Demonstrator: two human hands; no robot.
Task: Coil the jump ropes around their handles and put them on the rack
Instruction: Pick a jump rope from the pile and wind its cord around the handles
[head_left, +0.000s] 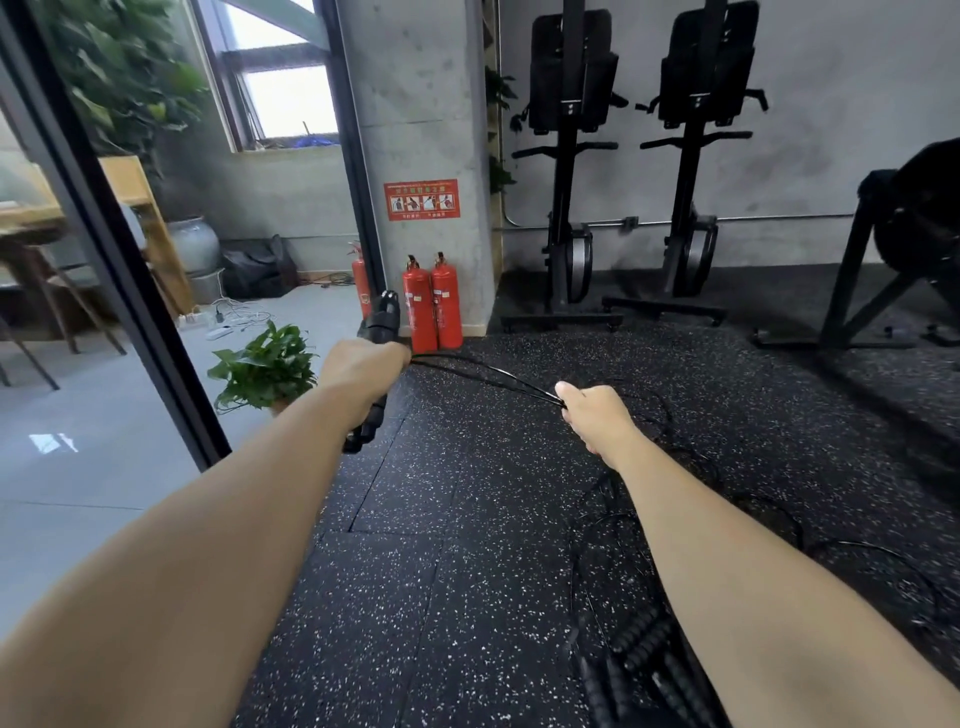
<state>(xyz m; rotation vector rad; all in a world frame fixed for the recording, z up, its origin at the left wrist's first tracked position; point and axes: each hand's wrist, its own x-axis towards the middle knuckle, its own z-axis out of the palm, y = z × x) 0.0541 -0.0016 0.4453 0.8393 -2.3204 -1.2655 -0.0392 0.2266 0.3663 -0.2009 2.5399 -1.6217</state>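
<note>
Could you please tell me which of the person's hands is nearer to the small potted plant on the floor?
Left. The left hand, gripping the rope handles, is just right of the plant; the right hand is farther right, holding the rope.

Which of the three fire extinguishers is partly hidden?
The leftmost extinguisher, cut off by the black door frame; the other two stand side by side, clear of it, at the pillar.

Two hands, the left hand and the right hand, share one jump rope. Three red fire extinguishers stand at centre: left extinguisher, middle extinguisher, right extinguisher. Two rowing machines stand at upper right: left machine, right machine. One potted plant, one red sign.
</note>
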